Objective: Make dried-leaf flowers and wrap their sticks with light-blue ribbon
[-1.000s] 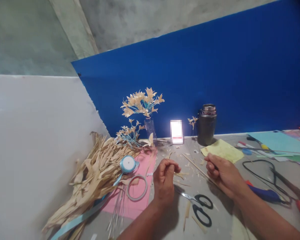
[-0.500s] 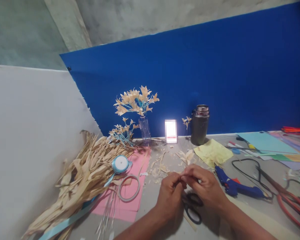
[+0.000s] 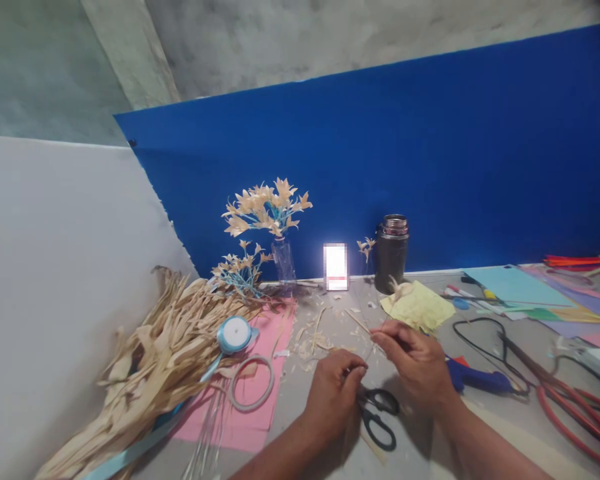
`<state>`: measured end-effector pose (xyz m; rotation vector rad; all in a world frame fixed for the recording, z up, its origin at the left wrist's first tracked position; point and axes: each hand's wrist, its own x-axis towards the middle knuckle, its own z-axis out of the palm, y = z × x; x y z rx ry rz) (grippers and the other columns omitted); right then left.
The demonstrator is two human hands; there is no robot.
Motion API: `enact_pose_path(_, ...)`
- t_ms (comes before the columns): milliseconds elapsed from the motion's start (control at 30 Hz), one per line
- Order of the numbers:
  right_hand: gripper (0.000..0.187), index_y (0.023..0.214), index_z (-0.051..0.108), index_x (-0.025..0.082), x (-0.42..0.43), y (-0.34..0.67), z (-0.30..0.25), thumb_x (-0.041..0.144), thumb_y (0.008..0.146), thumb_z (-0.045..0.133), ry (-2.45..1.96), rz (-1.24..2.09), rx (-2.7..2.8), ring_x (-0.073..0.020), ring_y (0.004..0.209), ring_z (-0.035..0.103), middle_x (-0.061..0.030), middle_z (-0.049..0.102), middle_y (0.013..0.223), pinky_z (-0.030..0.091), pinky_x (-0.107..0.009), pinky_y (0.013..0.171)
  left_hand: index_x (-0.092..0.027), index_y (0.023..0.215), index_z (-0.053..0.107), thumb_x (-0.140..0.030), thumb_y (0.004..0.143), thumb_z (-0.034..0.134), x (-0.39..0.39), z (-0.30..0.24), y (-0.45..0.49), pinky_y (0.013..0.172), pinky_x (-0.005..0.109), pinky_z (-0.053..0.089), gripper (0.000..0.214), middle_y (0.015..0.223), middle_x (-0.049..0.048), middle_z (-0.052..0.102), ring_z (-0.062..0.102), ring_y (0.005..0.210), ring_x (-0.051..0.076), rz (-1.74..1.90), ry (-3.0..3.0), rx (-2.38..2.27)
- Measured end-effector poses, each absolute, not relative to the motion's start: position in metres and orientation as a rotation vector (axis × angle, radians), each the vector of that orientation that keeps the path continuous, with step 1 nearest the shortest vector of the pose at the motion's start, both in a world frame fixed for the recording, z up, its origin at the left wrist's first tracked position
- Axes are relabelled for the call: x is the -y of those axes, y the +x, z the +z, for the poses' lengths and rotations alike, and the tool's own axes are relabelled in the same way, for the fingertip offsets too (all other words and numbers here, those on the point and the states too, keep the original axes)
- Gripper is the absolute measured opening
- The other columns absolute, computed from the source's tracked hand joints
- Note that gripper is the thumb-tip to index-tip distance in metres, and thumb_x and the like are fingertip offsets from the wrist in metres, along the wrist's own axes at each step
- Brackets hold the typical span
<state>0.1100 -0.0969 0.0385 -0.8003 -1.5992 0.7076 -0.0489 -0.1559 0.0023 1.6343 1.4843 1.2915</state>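
Observation:
My left hand point(image 3: 336, 387) is closed in a pinch, thumb against fingertips, on the lower end of a thin wire point(image 3: 369, 355). Up and to its right, my right hand point(image 3: 415, 363) pinches the same wire, which spans the small gap between the hands. A pale husk flower point(image 3: 399, 289) shows just beyond the right hand, over the yellow paper; whether its stem runs into that hand is hidden. Black-handled scissors point(image 3: 368, 409) lie beneath the hands, their blades partly covered by my left hand. A blue glue gun point(image 3: 485, 379) is right of my right hand, partly hidden.
Dried husks point(image 3: 180, 333) are heaped at left with a blue ribbon roll point(image 3: 235, 335) and a grey tape ring point(image 3: 231, 387). Husk flowers point(image 3: 267, 207) stand in a clear bottle point(image 3: 283, 263). A dark flask point(image 3: 393, 257) is behind; red-handled shears point(image 3: 545, 427) lie right.
My hands have drawn apart, the right one moving right, and thin wire now shows between them. The pale flower has shifted right and up. The view has turned slightly right.

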Motion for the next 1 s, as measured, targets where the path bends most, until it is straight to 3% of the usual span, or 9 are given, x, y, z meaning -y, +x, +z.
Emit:
enact_pose_path(233, 0.024, 0.083, 0.076, 0.02, 0.085, 0.12, 0.046, 0.042, 0.083, 0.068, -0.993, 0.735, 1.423, -0.0192, 0.07, 0.064, -0.0029, 0.073, 0.076, 0.05, -0.029, 0.069, -0.019, 0.079, 0.063, -0.037, 0.096, 0.046, 0.155, 0.003, -0.053, 0.068, 0.027, 0.042, 0.03, 0.068, 0.0005, 0.059, 0.058, 0.068, 0.016, 1.266, 1.519, -1.535)
enact_pose_path(333, 0.02, 0.079, 0.075, 0.02, 0.095, 0.108, 0.042, 0.037, 0.085, 0.066, -0.862, 0.846, 1.576, -0.0198, 0.075, 0.067, -0.0038, 0.074, 0.079, 0.051, -0.028, 0.072, -0.019, 0.087, 0.067, -0.029, 0.086, 0.06, 0.157, 0.01, -0.05, 0.076, 0.028, 0.045, 0.013, 0.084, 0.004, 0.066, 0.062, 0.081, 0.018, 1.369, 1.455, -1.398)
enact_pose_path(400, 0.019, 0.076, 0.073, 0.02, 0.102, 0.101, 0.039, 0.034, 0.086, 0.065, -0.797, 0.881, 1.649, -0.019, 0.074, 0.068, -0.0033, 0.074, 0.077, 0.051, -0.027, 0.071, -0.018, 0.085, 0.068, -0.023, 0.08, 0.064, 0.157, 0.013, -0.047, 0.076, 0.028, 0.045, 0.008, 0.084, 0.0047, 0.066, 0.061, 0.081, 0.018, 1.376, 1.41, -1.346)
enact_pose_path(500, 0.019, 0.075, 0.074, 0.021, 0.105, 0.097, 0.037, 0.031, 0.087, 0.064, -0.755, 0.888, 1.686, -0.0178, 0.071, 0.067, -0.0021, 0.073, 0.073, 0.051, -0.025, 0.067, -0.018, 0.073, 0.065, -0.02, 0.079, 0.062, 0.158, 0.015, -0.046, 0.069, 0.027, 0.043, 0.007, 0.071, 0.0026, 0.061, 0.055, 0.07, 0.016, 1.358, 1.403, -1.352)
enact_pose_path(667, 0.016, 0.075, 0.078, 0.023, 0.102, 0.101, 0.036, 0.031, 0.084, 0.068, -0.694, 0.9, 1.656, -0.0191, 0.075, 0.07, -0.0028, 0.076, 0.076, 0.053, -0.027, 0.074, -0.019, 0.071, 0.059, -0.018, 0.081, 0.056, 0.158, 0.012, -0.048, 0.069, 0.028, 0.041, 0.01, 0.071, 0.001, 0.058, 0.054, 0.071, 0.016, 1.4, 1.52, -1.394)
enact_pose_path(867, 0.018, 0.076, 0.079, 0.021, 0.102, 0.103, 0.037, 0.037, 0.079, 0.073, -0.72, 1.069, 1.577, -0.0153, 0.061, 0.062, -0.003, 0.073, 0.074, 0.05, -0.025, 0.059, -0.019, 0.071, 0.058, -0.019, 0.082, 0.055, 0.16, 0.011, -0.045, 0.067, 0.027, 0.042, 0.011, 0.071, 0.0014, 0.058, 0.055, 0.071, 0.016, 1.421, 1.53, -1.407)
enact_pose_path(1000, 0.032, 0.096, 0.076, 0.018, 0.094, 0.104, 0.037, 0.046, 0.083, 0.068, -0.827, 1.119, 1.606, -0.0139, 0.054, 0.056, -0.0038, 0.074, 0.079, 0.046, -0.027, 0.053, -0.018, 0.074, 0.06, -0.022, 0.081, 0.057, 0.156, 0.007, -0.044, 0.061, 0.025, 0.042, 0.009, 0.067, -0.0009, 0.055, 0.053, 0.061, 0.013, 1.456, 1.397, -1.349)
